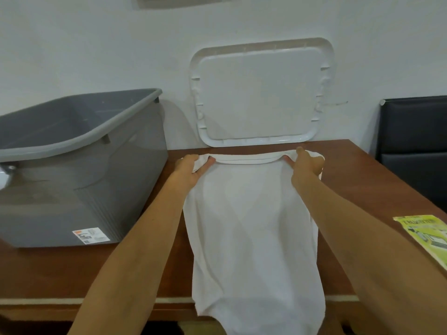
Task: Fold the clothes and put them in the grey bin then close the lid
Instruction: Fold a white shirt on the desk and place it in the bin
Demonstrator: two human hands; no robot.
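Currently both hands grasp a white shirt point(254, 226) at its far end, one on each side of the collar. The left hand point(193, 169) has its fingers curled round a bunch of cloth at the left shoulder. The right hand point(306, 163) pinches the right shoulder, thumb on top and fingers tucked under the fabric. Between the hands the collar band runs straight across. From the hands back toward the person the shirt lies lengthwise on the brown desk point(48, 269), narrowed as if its sides are folded in, and its lower end hangs over the near edge of the desk.

To the left of the left hand, well apart from it, stands the grey bin point(79, 139), open at the top, with a sticker point(88, 234) on its near wall; what is inside cannot be made out. Just beyond the hands the white lid point(261, 93) stands on its edge on the desk, leaning against the wall point(96, 44). To the right of the right forearm, near the edge of the desk, lies a yellow-green leaflet point(425, 233). Farther right and beyond the desk stands a black chair point(416, 141).
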